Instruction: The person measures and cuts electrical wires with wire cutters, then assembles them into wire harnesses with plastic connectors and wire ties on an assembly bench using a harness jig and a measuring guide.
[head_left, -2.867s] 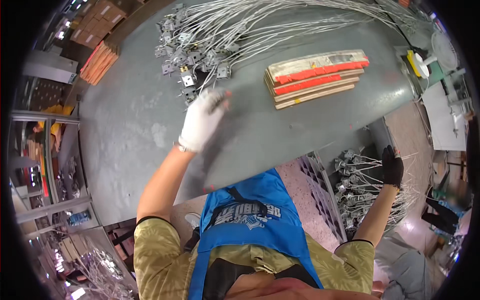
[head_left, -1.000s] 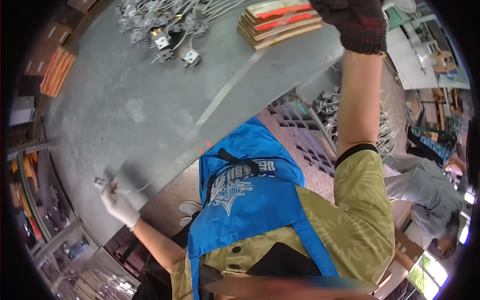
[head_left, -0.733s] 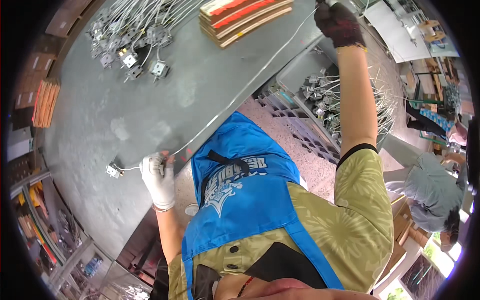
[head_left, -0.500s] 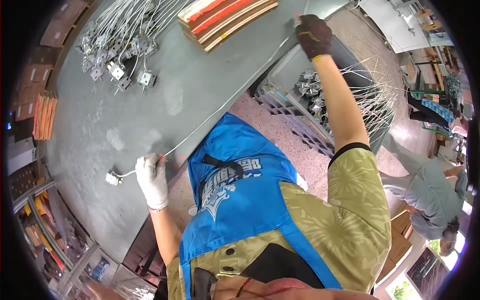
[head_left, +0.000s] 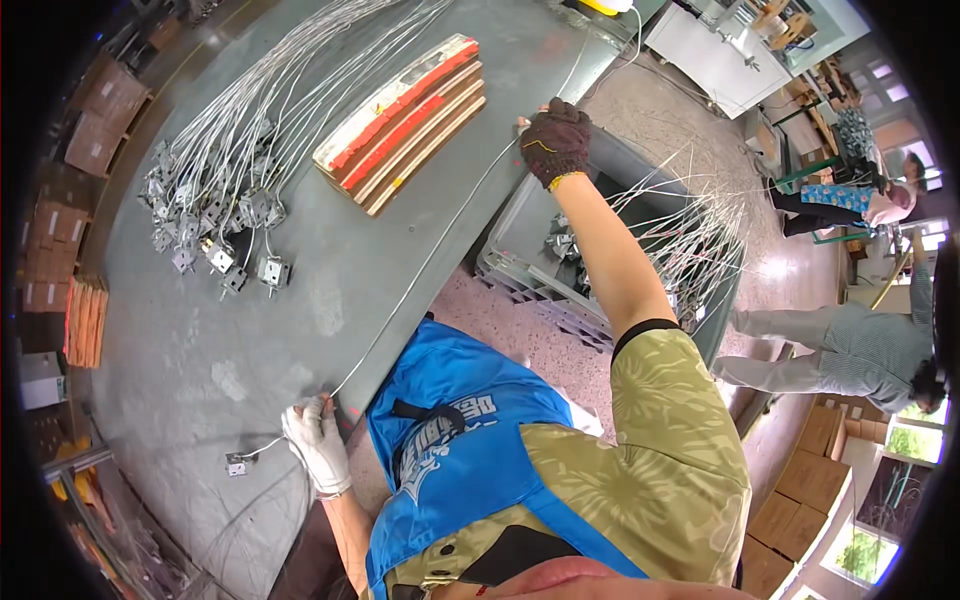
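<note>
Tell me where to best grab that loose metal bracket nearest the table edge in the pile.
Take the metal bracket by its boxy body from the near, open side. Its wire trails away into the bundle, and neighbouring brackets crowd its left.

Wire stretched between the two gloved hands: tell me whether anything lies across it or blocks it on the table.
Nothing visible does. The wire runs bare over the grey table from the left hand to the right hand. The stack of red and tan strips and the pile of wires with metal brackets lie beside it, apart.
</note>
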